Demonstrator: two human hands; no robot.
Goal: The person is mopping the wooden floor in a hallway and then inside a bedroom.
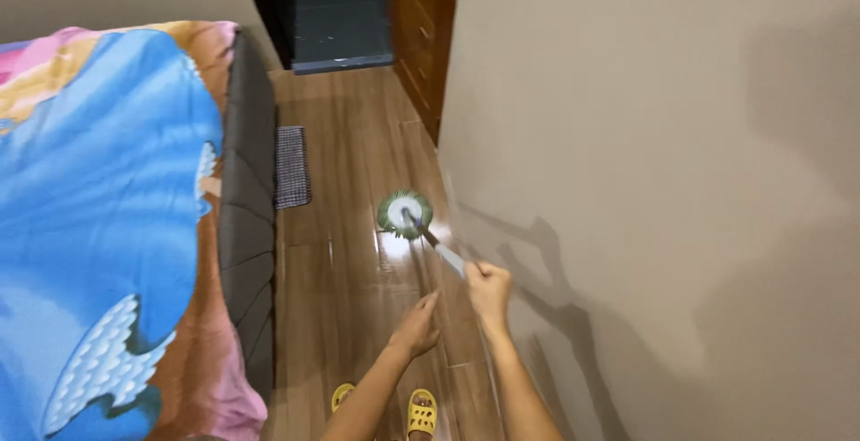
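A round green and white mop head [404, 214] lies flat on the wet, shiny wooden floor [349, 137], close to the beige wall. Its metal handle [442, 250] slants back toward me. My right hand [489, 290] is closed around the handle's near end. My left hand [417, 326] hangs just left of it with fingers extended, holding nothing and a little apart from the handle. Below, my feet in yellow sandals [421, 412] stand on the floor.
A bed with a blue, pink and orange cover [98, 208] and a grey mattress edge [248, 190] fills the left side. A small dark mat [291, 166] lies beside it. The beige wall [663, 181] bounds the right; a wooden cabinet [424, 20] and dark doorway stand ahead.
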